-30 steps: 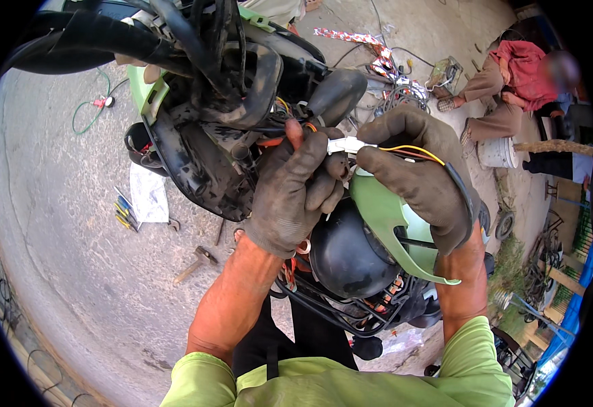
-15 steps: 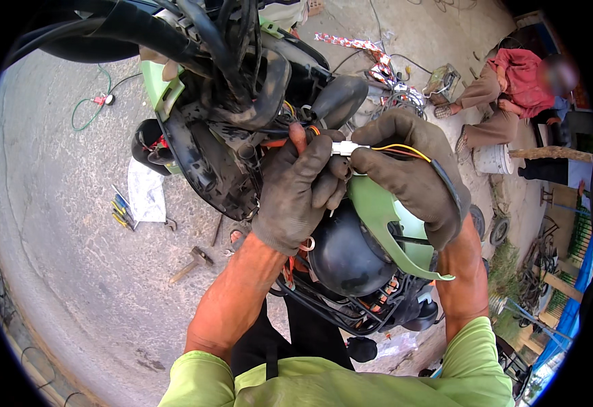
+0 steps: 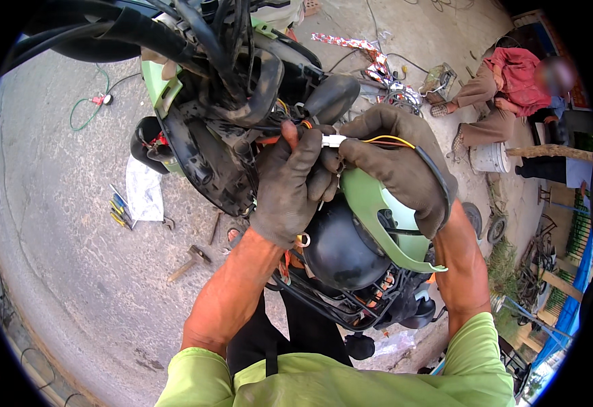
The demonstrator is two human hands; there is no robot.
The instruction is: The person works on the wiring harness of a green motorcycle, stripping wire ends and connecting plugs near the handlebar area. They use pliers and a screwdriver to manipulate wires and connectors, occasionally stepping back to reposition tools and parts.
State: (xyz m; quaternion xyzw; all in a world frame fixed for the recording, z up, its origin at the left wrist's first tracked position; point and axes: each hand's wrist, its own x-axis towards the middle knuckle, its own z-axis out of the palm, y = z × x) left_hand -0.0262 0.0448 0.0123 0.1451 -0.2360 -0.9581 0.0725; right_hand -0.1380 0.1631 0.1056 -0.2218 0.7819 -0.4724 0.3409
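Observation:
A white plastic wire connector [image 3: 333,141] is pinched between my two gloved hands. My left hand [image 3: 286,186] has its fingers closed round the connector's left end; a bare fingertip pokes out of the worn grey glove. My right hand [image 3: 405,163] grips the other end, where yellow and red wires [image 3: 392,140] run out into a dark sleeve [image 3: 430,163] across the glove. Orange wires enter on the left side. Whether the connector halves are fully joined is hidden by my fingers. Just below the hands is a light green fairing panel [image 3: 372,220].
A stripped motorbike front [image 3: 201,142] with black cables stands ahead. Beneath my hands is a round black part [image 3: 344,251] over a rack. On the ground at left lie screwdrivers [image 3: 120,209], a hammer [image 3: 189,264] and a white sheet [image 3: 144,191]. A seated person [image 3: 513,88] is at right.
Both hands and the connector have shifted slightly left and up in view. My right fingers now cover more of the connector's right end.

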